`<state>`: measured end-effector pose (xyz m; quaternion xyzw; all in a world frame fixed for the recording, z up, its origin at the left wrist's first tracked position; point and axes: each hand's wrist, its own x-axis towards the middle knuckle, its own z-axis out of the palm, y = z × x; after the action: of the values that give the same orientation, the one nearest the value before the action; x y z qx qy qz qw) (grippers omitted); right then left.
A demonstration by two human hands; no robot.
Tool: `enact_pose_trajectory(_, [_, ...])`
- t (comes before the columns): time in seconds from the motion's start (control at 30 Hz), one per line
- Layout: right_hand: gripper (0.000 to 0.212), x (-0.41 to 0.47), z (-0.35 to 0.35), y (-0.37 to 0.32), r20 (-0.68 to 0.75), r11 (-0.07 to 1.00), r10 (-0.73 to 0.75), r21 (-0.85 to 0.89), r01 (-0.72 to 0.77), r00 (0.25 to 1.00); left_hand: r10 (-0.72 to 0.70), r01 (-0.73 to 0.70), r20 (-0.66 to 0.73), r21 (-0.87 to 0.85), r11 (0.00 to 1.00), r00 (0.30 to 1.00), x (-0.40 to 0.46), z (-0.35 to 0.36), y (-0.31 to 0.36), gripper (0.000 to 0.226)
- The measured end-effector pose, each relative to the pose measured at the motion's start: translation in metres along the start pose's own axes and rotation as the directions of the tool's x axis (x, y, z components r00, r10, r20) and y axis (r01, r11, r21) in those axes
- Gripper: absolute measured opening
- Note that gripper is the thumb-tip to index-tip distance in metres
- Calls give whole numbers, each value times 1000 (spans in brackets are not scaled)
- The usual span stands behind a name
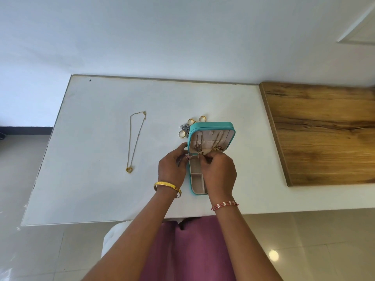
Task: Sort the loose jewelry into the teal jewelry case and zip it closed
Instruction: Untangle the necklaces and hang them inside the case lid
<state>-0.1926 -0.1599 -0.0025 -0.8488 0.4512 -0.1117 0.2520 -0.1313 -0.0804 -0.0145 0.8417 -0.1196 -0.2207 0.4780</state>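
While two chains already hang in the open case (211, 138), the right hand (218, 173) pinches one, the left hand (172, 166) steadies the case; a necklace (135, 138) and rings (191, 126) remain loose.

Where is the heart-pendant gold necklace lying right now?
In the head view, the gold necklace lies stretched out on the white table, untouched, well left of the open teal jewelry case and both hands.

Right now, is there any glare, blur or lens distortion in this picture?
Head view: wide-angle bending bows the white table's edges; a bright glare spot sits on the glossy floor tiles; lighting is soft with faint shadows; the open teal jewelry case looks sharp.
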Motion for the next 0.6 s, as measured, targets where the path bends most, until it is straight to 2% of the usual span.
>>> enact_pose_trajectory(0.23, [18,-1,6,-6,-91,999,12,53,-7,996,21,-21,3,28,999,1000,0,-1,0,38])
enact_pose_trajectory(0.43, [11,-2,9,-8,-132,998,-55,18,58,990,27,-28,5,30,999,1000,0,-1,1,38])
enact_pose_trajectory(0.6, [9,7,-1,-9,-76,975,18,223,-1,997,22,-22,-7,9,1000,1000,-1,-1,0,39])
